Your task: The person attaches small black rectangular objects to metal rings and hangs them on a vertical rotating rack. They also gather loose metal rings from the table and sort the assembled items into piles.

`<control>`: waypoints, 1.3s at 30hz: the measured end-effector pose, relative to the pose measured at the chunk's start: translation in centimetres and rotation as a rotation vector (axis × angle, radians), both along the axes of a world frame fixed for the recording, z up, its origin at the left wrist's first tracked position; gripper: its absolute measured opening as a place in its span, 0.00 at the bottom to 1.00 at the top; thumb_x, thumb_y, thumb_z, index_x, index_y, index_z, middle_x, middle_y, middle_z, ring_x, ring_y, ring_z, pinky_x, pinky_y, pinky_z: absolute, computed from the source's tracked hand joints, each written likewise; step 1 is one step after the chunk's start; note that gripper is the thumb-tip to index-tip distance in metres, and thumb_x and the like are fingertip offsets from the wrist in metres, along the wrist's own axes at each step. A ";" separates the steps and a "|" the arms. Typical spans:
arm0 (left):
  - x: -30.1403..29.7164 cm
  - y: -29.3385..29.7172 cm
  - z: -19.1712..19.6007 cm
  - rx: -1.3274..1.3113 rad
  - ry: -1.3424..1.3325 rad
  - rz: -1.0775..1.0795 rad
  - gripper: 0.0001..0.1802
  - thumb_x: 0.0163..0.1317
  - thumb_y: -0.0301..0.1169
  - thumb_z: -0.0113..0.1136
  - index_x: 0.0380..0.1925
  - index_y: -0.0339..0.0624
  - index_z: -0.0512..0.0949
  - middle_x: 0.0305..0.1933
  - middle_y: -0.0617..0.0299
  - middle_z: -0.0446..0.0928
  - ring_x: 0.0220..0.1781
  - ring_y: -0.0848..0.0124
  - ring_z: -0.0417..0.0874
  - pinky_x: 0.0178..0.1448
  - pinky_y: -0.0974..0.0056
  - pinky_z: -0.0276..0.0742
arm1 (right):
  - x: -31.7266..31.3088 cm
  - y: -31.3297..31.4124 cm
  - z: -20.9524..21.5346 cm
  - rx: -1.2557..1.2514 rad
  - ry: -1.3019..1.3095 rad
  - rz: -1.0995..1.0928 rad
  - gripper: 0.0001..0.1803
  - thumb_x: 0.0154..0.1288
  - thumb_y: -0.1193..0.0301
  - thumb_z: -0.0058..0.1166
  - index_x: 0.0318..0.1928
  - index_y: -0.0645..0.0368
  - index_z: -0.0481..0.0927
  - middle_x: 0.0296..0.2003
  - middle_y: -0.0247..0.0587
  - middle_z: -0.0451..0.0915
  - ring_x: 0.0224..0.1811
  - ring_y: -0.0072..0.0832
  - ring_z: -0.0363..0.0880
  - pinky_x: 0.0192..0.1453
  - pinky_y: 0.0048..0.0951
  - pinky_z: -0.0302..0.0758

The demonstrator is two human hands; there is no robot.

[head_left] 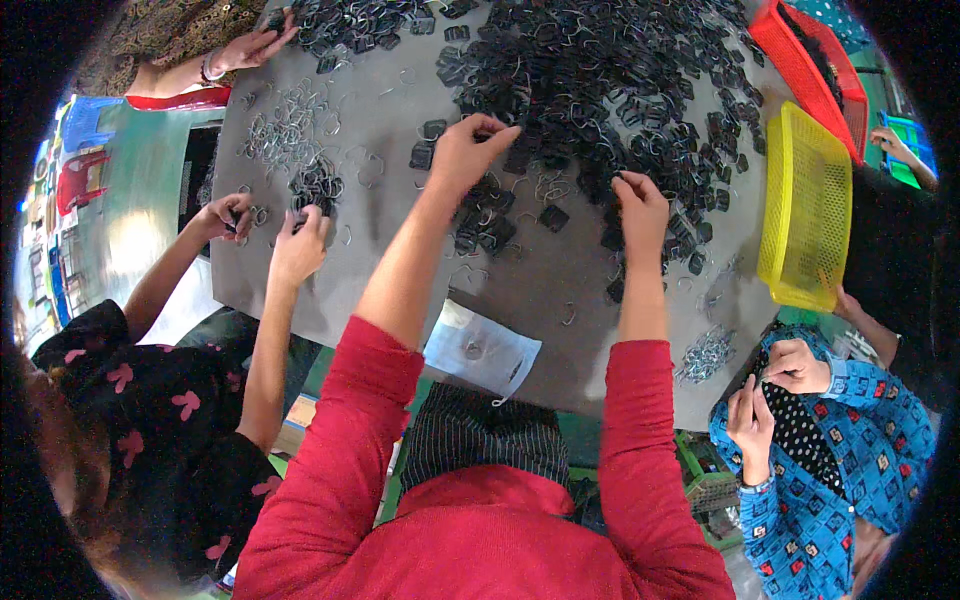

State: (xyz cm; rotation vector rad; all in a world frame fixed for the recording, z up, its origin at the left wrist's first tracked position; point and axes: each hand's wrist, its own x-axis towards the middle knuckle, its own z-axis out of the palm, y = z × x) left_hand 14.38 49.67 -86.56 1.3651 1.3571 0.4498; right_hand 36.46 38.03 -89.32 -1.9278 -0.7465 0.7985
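Note:
A large heap of small black squarish pieces point(570, 80), many with thin metal wire loops, covers the far side of the grey table point(390, 255). My left hand point(468, 155) is closed, thumb and fingertips together, at the heap's near left edge; whatever it holds is hidden. Farther right, my right hand point(642, 215) pinches at the heap's near edge, and I cannot make out what is between its fingertips. A smaller cluster of black pieces point(487, 215) lies between my hands. In front of me a translucent plastic bag point(482, 350) lies at the table's near edge.
Loose wire loops point(290, 130) lie at left, with another small pile of metal pieces point(707, 355) near right. A yellow basket point(808, 210) and a red basket point(815, 75) stand along the right edge. Co-workers' hands point(300, 245) work around the table.

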 end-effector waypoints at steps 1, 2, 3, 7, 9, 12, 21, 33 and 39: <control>1.5 -0.2 -0.2 0.208 0.173 0.012 0.19 0.57 0.43 0.63 0.41 0.40 0.76 0.34 0.54 0.80 0.38 0.59 0.82 0.40 0.60 0.75 | -0.1 0.2 -1.2 0.045 -0.238 0.002 0.13 0.52 0.69 0.62 0.38 0.60 0.80 0.31 0.38 0.80 0.30 0.29 0.76 0.36 0.29 0.72; 2.6 -0.4 -0.7 0.412 0.347 0.028 0.20 0.56 0.43 0.63 0.40 0.40 0.77 0.33 0.52 0.80 0.38 0.55 0.82 0.41 0.58 0.76 | -1.6 1.2 -0.8 0.070 -0.490 0.008 0.11 0.51 0.71 0.60 0.37 0.59 0.80 0.33 0.44 0.79 0.35 0.39 0.77 0.42 0.36 0.73; 3.2 -0.4 -1.8 0.481 0.382 0.046 0.19 0.54 0.43 0.65 0.37 0.39 0.78 0.34 0.49 0.80 0.39 0.51 0.81 0.43 0.56 0.75 | -3.2 2.3 -0.1 0.073 -0.549 0.013 0.09 0.51 0.71 0.60 0.35 0.58 0.80 0.34 0.45 0.78 0.38 0.43 0.77 0.45 0.38 0.73; 2.4 0.1 -2.5 0.559 0.208 0.038 0.14 0.53 0.40 0.64 0.31 0.40 0.80 0.30 0.53 0.80 0.35 0.57 0.82 0.40 0.58 0.75 | -7.3 4.8 -0.5 -0.059 -0.081 0.294 0.12 0.51 0.66 0.62 0.36 0.58 0.82 0.35 0.48 0.80 0.39 0.45 0.78 0.46 0.39 0.74; 0.6 -0.1 -0.1 0.315 0.117 0.039 0.14 0.54 0.40 0.63 0.31 0.40 0.81 0.25 0.54 0.79 0.29 0.68 0.80 0.36 0.63 0.73 | -7.0 3.9 0.0 0.006 -0.219 0.230 0.12 0.52 0.65 0.61 0.35 0.59 0.82 0.31 0.44 0.81 0.34 0.36 0.79 0.41 0.34 0.74; -3.2 0.2 0.5 0.207 0.212 -0.034 0.15 0.56 0.42 0.62 0.31 0.40 0.81 0.22 0.60 0.78 0.26 0.74 0.75 0.33 0.67 0.70 | -6.7 1.5 1.3 -0.052 -0.225 0.206 0.12 0.52 0.65 0.62 0.35 0.59 0.83 0.27 0.42 0.82 0.29 0.31 0.79 0.36 0.31 0.74; -3.8 0.2 1.1 0.115 0.351 -0.165 0.16 0.58 0.41 0.61 0.26 0.37 0.80 0.19 0.69 0.72 0.21 0.79 0.68 0.24 0.68 0.59 | -3.2 -3.3 1.9 -0.123 -0.056 0.145 0.13 0.50 0.65 0.63 0.35 0.58 0.83 0.27 0.39 0.82 0.29 0.31 0.79 0.36 0.31 0.73; -5.2 -3.5 3.4 -0.516 -0.899 0.125 0.10 0.59 0.34 0.54 0.39 0.42 0.75 0.43 0.62 0.74 0.39 0.65 0.78 0.37 0.62 0.81 | -1.8 -6.8 2.7 -0.109 0.709 -0.014 0.11 0.55 0.70 0.58 0.40 0.58 0.79 0.27 0.30 0.77 0.32 0.21 0.77 0.34 0.25 0.73; -6.6 -3.3 0.4 -0.504 -0.863 0.210 0.16 0.58 0.36 0.59 0.45 0.42 0.75 0.41 0.61 0.76 0.39 0.65 0.79 0.36 0.65 0.79 | -7.4 -4.3 1.2 -0.266 -0.486 0.320 0.23 0.50 0.61 0.65 0.45 0.55 0.73 0.37 0.39 0.76 0.36 0.35 0.79 0.37 0.34 0.75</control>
